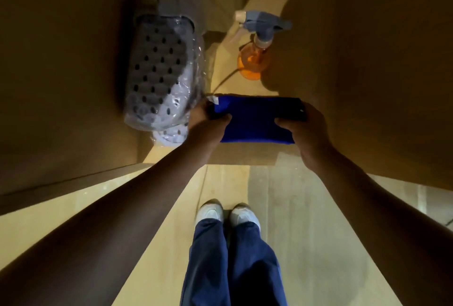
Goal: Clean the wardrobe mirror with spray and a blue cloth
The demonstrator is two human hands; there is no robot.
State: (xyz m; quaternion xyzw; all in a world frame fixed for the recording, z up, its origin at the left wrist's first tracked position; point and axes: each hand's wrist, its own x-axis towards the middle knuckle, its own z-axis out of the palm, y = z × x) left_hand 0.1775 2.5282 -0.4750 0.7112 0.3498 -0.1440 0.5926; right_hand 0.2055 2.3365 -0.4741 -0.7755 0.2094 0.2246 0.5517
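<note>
A folded blue cloth (255, 120) is held level between both hands above a wooden shelf (228, 80). My left hand (208, 121) grips its left end, thumb on top. My right hand (306, 129) grips its right end the same way. Behind the cloth on the shelf stands a spray bottle (256, 60) with orange liquid and a grey trigger head (267, 22), apart from both hands. No mirror surface is plainly visible.
A plastic-wrapped grey perforated mat or tray (161, 70) lies on the shelf's left side, close to my left hand. Dark wardrobe walls enclose the shelf left and right. Below are a pale wooden floor (294, 232), my blue trousers and white shoes (228, 215).
</note>
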